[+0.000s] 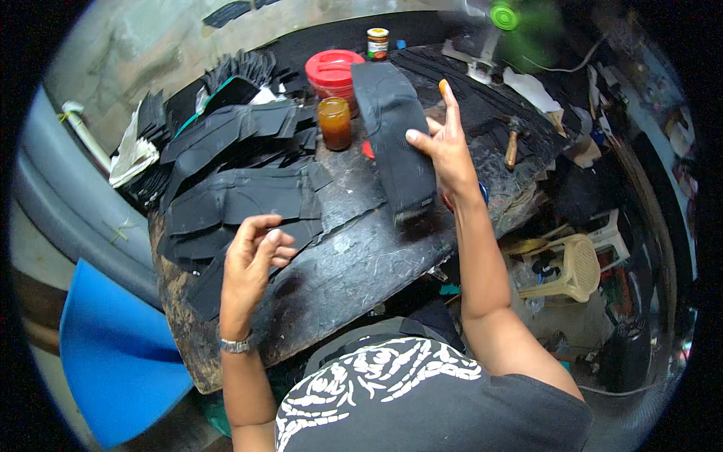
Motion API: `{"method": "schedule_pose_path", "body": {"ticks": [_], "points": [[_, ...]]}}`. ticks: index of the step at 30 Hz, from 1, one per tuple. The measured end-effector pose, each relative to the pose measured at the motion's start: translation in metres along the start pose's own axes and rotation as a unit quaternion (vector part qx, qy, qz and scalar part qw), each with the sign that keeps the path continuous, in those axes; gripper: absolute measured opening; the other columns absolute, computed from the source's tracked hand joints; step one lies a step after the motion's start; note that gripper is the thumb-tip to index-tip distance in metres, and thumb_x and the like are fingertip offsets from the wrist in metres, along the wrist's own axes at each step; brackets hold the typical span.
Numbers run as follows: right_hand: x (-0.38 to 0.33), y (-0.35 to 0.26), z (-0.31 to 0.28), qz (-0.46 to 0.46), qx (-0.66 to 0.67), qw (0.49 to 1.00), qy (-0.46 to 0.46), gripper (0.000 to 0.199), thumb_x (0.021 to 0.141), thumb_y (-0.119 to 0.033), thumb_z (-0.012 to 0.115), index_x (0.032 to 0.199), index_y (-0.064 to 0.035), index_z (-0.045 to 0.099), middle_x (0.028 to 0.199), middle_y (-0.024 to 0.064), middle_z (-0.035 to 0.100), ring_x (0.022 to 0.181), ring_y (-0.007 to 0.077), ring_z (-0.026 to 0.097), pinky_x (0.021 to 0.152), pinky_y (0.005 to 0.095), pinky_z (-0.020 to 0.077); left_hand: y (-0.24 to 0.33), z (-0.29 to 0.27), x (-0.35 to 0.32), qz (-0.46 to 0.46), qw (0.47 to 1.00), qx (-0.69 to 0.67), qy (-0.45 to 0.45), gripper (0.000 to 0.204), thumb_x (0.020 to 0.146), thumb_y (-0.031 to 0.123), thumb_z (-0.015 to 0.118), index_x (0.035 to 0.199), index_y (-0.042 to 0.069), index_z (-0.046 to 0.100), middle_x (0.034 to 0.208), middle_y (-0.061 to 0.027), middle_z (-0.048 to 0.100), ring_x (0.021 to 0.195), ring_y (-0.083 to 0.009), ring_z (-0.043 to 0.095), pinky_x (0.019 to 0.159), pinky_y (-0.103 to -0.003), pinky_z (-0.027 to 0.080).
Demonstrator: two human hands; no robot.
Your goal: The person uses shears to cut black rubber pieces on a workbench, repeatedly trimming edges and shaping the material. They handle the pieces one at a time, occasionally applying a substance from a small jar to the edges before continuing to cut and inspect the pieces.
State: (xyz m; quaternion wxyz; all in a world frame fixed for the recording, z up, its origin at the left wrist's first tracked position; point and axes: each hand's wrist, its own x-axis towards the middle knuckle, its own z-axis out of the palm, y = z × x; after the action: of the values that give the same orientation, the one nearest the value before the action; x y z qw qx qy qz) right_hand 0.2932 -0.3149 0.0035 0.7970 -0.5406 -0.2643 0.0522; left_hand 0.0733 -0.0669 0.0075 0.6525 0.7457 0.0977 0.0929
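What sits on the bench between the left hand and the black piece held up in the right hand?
Head view: between the left hand and the black piece in the right hand lies only bare, scuffed dark benchtop; the stacked black pieces lie off to the left.

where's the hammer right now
In the head view the hammer lies on the dark worktable, far right side, just beyond the right hand holding the black piece.

A dark, worn worktable (361, 260) fills the middle of the view. At its far side stand a small jar of amber liquid (334, 123), a red lidded tub (332, 71) just behind it, and a smaller jar with a yellow lid (377, 43). A hammer (513, 143) lies to the right. A green fan (506, 19) spins beyond. A beige plastic stool (574, 265) sits lower right, a blue sheet (113, 354) lower left.
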Motion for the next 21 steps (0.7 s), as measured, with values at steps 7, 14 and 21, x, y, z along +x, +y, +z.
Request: {"method": "schedule_pose_path", "body": {"ticks": [7, 14, 21], "points": [[0.02, 0.022, -0.078, 0.095, -0.654, 0.74, 0.124, 0.081, 0.085, -0.005, 0.059, 0.152, -0.0197, 0.015, 0.119, 0.0342, 0.048, 0.106, 0.05, 0.053, 0.094, 0.0529, 0.0437, -0.014, -0.02, -0.019, 0.005, 0.993, 0.1, 0.055, 0.024, 0.097, 0.015, 0.053, 0.114, 0.0, 0.061, 0.097, -0.0093, 0.067, 0.085, -0.0127, 0.064, 0.07, -0.023, 0.05], [-0.081, 0.037, -0.098, 0.104, -0.724, 0.679, 0.064, 0.075, 0.081, -0.006, 0.061, 0.147, -0.0126, 0.027, 0.111, 0.0327, 0.048, 0.101, 0.0488, 0.053, 0.087, 0.0527, 0.0467, -0.044, -0.082, -0.043, 0.131, 0.852, 0.49, 0.132, 0.043, 0.089, 0.012, 0.062, 0.13, 0.002, 0.053, 0.138, -0.0171, 0.048, 0.125, -0.0343, 0.047, 0.107, -0.041, 0.035], [-0.041, 0.053, -0.206, -0.085, -0.787, 0.595, 0.14, 0.062, 0.084, -0.003, 0.059, 0.141, -0.0152, 0.035, 0.117, 0.0292, 0.048, 0.09, 0.0434, 0.058, 0.076, 0.0497, 0.0488, -0.071, -0.079, -0.048, 0.099, 0.84, 0.524, 0.096, 0.074, 0.082, 0.02, 0.069, 0.147, 0.012, 0.034, 0.155, -0.016, 0.025, 0.143, -0.0355, 0.023, 0.114, -0.047, 0.022]]}}
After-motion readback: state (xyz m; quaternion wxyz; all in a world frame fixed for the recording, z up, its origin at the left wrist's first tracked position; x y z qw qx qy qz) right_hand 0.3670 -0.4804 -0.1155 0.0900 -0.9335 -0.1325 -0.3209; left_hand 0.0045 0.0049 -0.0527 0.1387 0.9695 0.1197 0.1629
